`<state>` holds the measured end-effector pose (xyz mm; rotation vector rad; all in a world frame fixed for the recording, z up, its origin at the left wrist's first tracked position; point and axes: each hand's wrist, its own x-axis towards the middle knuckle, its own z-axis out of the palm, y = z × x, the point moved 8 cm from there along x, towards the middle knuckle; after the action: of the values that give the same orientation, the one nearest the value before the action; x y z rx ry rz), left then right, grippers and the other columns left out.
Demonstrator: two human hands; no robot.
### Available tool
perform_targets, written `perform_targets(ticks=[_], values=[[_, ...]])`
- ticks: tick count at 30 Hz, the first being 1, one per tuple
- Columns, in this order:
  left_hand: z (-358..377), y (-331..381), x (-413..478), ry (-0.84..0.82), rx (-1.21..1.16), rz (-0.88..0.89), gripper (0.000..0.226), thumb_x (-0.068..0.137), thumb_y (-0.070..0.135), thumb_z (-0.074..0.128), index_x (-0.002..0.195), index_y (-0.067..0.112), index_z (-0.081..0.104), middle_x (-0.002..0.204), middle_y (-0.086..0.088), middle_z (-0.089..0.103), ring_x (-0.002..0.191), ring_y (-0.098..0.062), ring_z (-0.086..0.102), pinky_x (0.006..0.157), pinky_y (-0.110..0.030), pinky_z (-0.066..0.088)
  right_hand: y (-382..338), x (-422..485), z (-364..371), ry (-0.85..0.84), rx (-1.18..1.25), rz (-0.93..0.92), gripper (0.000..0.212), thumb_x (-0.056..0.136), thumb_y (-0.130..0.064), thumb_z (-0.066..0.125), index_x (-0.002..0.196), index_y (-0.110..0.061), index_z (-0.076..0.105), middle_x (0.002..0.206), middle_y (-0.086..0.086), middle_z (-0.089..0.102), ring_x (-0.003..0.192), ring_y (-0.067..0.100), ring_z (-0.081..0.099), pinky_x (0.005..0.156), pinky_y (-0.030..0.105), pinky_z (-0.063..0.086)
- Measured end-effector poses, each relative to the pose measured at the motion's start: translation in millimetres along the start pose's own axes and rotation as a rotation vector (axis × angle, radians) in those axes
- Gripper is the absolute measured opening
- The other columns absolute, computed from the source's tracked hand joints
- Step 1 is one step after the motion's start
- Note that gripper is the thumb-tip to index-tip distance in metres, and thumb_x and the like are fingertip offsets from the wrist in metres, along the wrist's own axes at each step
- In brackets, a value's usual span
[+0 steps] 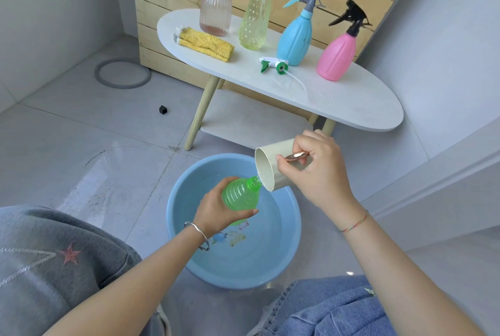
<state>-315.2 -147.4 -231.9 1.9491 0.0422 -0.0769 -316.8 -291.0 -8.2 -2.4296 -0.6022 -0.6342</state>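
Note:
My left hand (219, 209) grips a green ribbed bottle (240, 194) without its cap, held tilted over a blue basin (290, 223) on the floor. My right hand (316, 173) holds a cream cup (270, 166) by its copper-coloured handle (296, 156), tipped so its rim touches the bottle's open neck. A thin stream of water runs from the cup into the bottle. A green and white spray head (273, 64) with its tube lies on the white oval table (351, 97).
On the table stand a brownish (215, 8), a yellow-green (255, 16), a blue (295, 35) and a pink spray bottle (336, 55), beside a yellow cloth (205, 43). A grey ring (122, 73) and a small black block (163, 109) lie on the tiled floor. My knees frame the basin.

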Motion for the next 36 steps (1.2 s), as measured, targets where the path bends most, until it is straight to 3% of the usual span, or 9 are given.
perform_targets(ticks=[10,14,16,19,23,25,27,33,36], values=[[0,1,-1,0.005,-0.001,0.001,0.074,0.055,0.054,0.088,0.119,0.038,0.054,0.106,0.026,0.06,0.104,-0.004,0.057,0.089,-0.024,0.047,-15,-1,10,-0.037,-0.089,-0.129,0.043,0.069,-0.017,0.071,0.061,-0.022,0.028,0.059,-0.011,0.029,0.064,0.009,0.022,0.064,0.029,0.025],[0,-2,-1,0.004,-0.023,-0.013,0.078,0.052,0.06,0.085,0.12,0.039,0.053,0.108,0.024,0.062,0.105,-0.004,0.058,0.089,-0.026,0.048,-12,-1,9,-0.015,-0.055,-0.092,0.042,0.07,-0.018,0.07,0.059,-0.022,0.03,0.057,-0.009,0.031,0.063,0.01,0.025,0.065,0.029,0.027],[-1,-4,-1,0.011,-0.049,-0.027,0.079,0.051,0.06,0.085,0.12,0.039,0.053,0.109,0.024,0.061,0.105,-0.004,0.057,0.088,-0.024,0.046,1,0,4,0.027,0.022,0.009,0.042,0.072,-0.017,0.071,0.057,-0.02,0.031,0.055,-0.005,0.033,0.06,0.012,0.029,0.062,0.027,0.028],[-4,-8,0,0.034,-0.103,-0.048,0.083,0.05,0.06,0.086,0.122,0.035,0.054,0.112,0.02,0.062,0.108,-0.004,0.057,0.09,-0.022,0.044,46,-3,2,0.1,0.268,0.339,0.046,0.077,-0.015,0.074,0.055,-0.015,0.033,0.052,-0.001,0.033,0.049,0.007,0.032,0.052,0.023,0.026],[-10,-9,1,0.077,-0.177,-0.067,0.071,0.056,0.044,0.091,0.117,0.036,0.055,0.109,0.019,0.064,0.105,-0.001,0.059,0.092,-0.021,0.046,122,-23,24,0.136,0.433,0.711,0.047,0.076,-0.025,0.074,0.056,-0.006,0.036,0.06,0.006,0.036,0.061,0.015,0.033,0.061,0.027,0.028],[-14,-5,1,0.089,-0.205,-0.063,0.063,0.06,0.037,0.091,0.11,0.043,0.053,0.105,0.021,0.063,0.101,0.009,0.058,0.086,-0.013,0.043,149,-38,46,0.065,0.387,0.822,0.047,0.073,-0.033,0.073,0.057,-0.003,0.04,0.061,0.007,0.04,0.062,0.015,0.035,0.063,0.029,0.03],[-17,-2,1,0.102,-0.222,-0.054,0.061,0.06,0.035,0.091,0.105,0.048,0.051,0.105,0.022,0.063,0.099,0.014,0.056,0.083,-0.007,0.042,164,-56,74,-0.048,0.315,0.892,0.045,0.074,-0.032,0.072,0.053,-0.013,0.038,0.059,0.006,0.042,0.061,0.015,0.036,0.061,0.028,0.029],[-24,-10,3,0.133,-0.23,-0.042,0.06,0.058,0.036,0.092,0.107,0.042,0.056,0.104,0.017,0.068,0.101,0.0,0.063,0.088,-0.02,0.048,174,-122,151,-0.383,0.201,1.021,0.04,0.075,-0.022,0.064,0.049,-0.019,0.033,0.055,0.003,0.04,0.056,0.019,0.035,0.051,0.027,0.025],[-28,-15,3,0.148,-0.225,-0.058,0.06,0.059,0.031,0.092,0.107,0.039,0.057,0.102,0.017,0.068,0.094,0.006,0.062,0.081,-0.01,0.047,177,-145,172,-0.441,0.159,1.049,0.044,0.079,-0.025,0.064,0.052,-0.018,0.031,0.056,0.003,0.034,0.056,0.019,0.032,0.051,0.029,0.024]])
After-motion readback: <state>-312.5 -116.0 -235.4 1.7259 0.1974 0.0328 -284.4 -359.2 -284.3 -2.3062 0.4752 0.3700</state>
